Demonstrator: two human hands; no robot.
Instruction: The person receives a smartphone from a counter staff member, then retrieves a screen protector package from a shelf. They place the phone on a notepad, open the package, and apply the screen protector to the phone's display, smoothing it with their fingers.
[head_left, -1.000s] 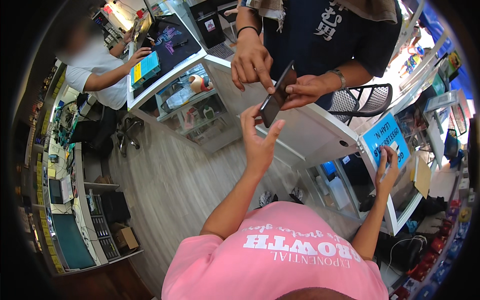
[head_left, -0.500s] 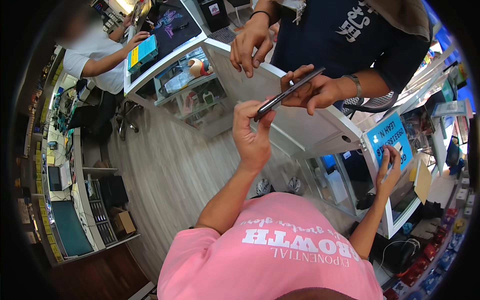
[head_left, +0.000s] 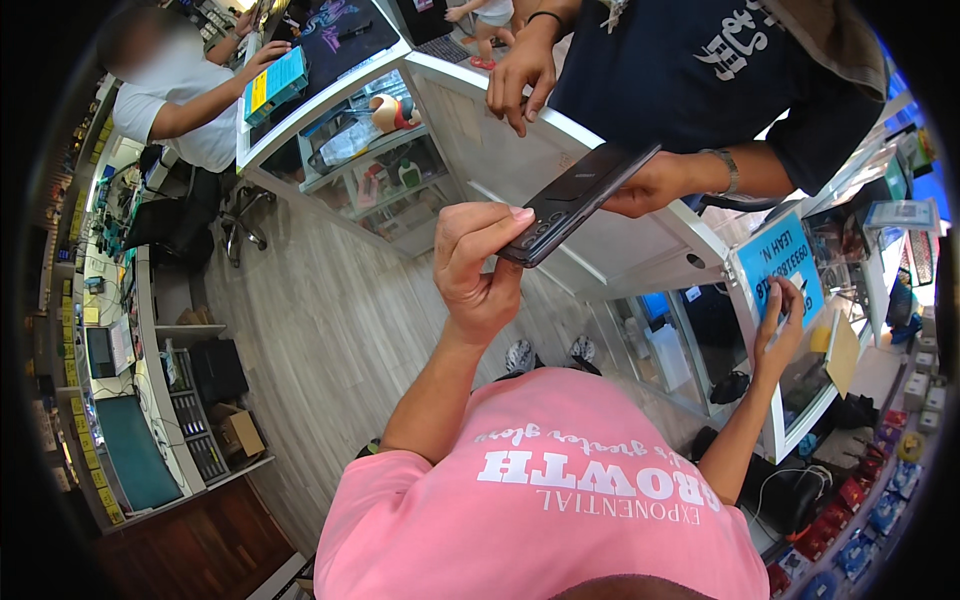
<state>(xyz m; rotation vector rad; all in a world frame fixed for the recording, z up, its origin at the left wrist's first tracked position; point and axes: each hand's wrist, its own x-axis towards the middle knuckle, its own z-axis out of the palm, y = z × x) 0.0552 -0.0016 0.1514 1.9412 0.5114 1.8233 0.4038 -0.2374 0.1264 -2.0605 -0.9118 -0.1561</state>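
Note:
A dark smartphone (head_left: pixel 580 200), its back and camera lenses facing up, slants between me and a person across the counter. My left hand (head_left: pixel 477 265) pinches its near end between thumb and fingers. The other person's hand (head_left: pixel 650 185), with a watch at the wrist, holds its far end from beneath. That person's other hand (head_left: pixel 522 85) hangs above the counter partition, off the phone. At the right, my right hand (head_left: pixel 780 325) is bent in front of a blue sign (head_left: pixel 785 262); a small whitish thing shows at its fingers, too small to name.
A white counter with glass display shelves (head_left: pixel 370 150) stands ahead. Behind it at the far left, a person in white handles a blue and yellow box (head_left: pixel 273 85) beside an office chair (head_left: pixel 185 220). A long workbench (head_left: pixel 140 450) lines the left; packaged goods (head_left: pixel 855 555) fill the lower right.
The phone has turned so its back shows, and my left hand has moved slightly left and nearer. The other person's free hand has shifted right. My right hand stays at the sign.

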